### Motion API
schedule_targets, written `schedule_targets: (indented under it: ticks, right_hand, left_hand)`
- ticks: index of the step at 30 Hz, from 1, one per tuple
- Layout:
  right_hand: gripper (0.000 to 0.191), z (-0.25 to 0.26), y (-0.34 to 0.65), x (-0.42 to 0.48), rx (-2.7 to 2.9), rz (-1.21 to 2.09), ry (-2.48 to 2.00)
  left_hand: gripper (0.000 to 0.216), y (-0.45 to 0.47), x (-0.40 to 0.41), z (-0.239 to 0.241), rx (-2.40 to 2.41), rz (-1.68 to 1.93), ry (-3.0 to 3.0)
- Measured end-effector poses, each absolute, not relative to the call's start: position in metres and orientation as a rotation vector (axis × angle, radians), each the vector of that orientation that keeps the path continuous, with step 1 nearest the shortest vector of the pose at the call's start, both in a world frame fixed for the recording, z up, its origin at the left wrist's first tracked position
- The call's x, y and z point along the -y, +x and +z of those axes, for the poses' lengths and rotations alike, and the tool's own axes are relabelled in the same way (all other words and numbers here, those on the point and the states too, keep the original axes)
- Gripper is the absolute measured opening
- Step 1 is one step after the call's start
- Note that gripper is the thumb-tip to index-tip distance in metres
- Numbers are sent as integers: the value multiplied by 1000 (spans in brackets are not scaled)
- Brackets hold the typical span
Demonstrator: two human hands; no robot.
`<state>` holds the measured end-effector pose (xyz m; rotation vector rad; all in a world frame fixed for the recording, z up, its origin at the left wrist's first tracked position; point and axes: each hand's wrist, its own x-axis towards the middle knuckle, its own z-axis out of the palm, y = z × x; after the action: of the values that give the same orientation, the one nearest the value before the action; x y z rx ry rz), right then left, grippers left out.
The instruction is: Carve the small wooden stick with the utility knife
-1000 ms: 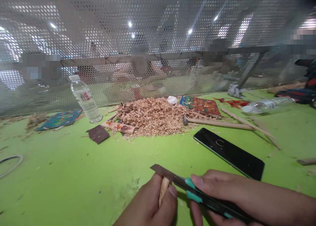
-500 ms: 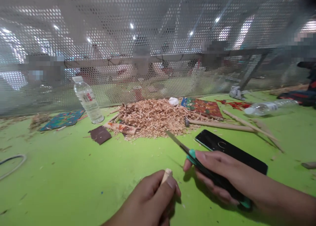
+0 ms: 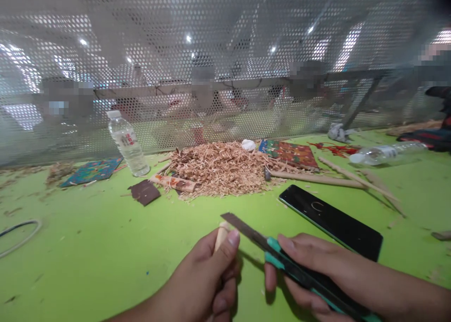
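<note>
Knife (image 3: 300,271) sits in your right hand (image 3: 324,258) — fingers closed around the black and teal handle, thumb pressed along its side near the blade end. Your left hand (image 3: 200,268) has its fingers closed too, wrapped around a pale wooden stick (image 3: 221,237), with just the top end poking out past your thumb. The blade (image 3: 248,229) is well out and slants up to the left, its tip right by that end of the stick. Can't really tell from here if the two are touching.

You've got both hands over the near part of the green bench (image 3: 105,247), and a black phone (image 3: 331,221) is lying just beyond your right hand. Further back there's a big heap of wood shavings (image 3: 220,169), with a clear bottle (image 3: 128,146) standing to the left of it and another bottle (image 3: 387,154) on its side over at the right. Oh, and a dark brown sheet (image 3: 144,192) lies left of the heap — perforated screen (image 3: 169,106) behind it all.
</note>
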<state>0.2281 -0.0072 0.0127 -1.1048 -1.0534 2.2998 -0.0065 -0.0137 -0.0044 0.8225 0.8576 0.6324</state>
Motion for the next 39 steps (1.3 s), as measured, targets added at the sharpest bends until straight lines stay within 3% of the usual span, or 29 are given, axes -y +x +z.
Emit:
schedule_targets:
  ticks: [4, 9, 13, 33, 39]
  right_hand:
    - [54, 12, 227, 1, 905, 2199, -1108]
    - [46, 1, 225, -1, 942, 2071, -1148]
    - [48, -4, 225, 0, 989, 2069, -1135]
    - [52, 3, 222, 0, 1089, 1980, -1164]
    - [60, 0, 222, -2, 1094, 2006, -1182]
  left_hand:
    - [58, -6, 10, 2, -842, 585, 677]
    - [81, -11, 3, 8, -798, 565, 512]
    - [87, -12, 2, 8, -769, 552, 499]
    - [81, -14, 3, 4, -649, 593, 492]
    - [69, -18, 3, -8, -581, 661, 586]
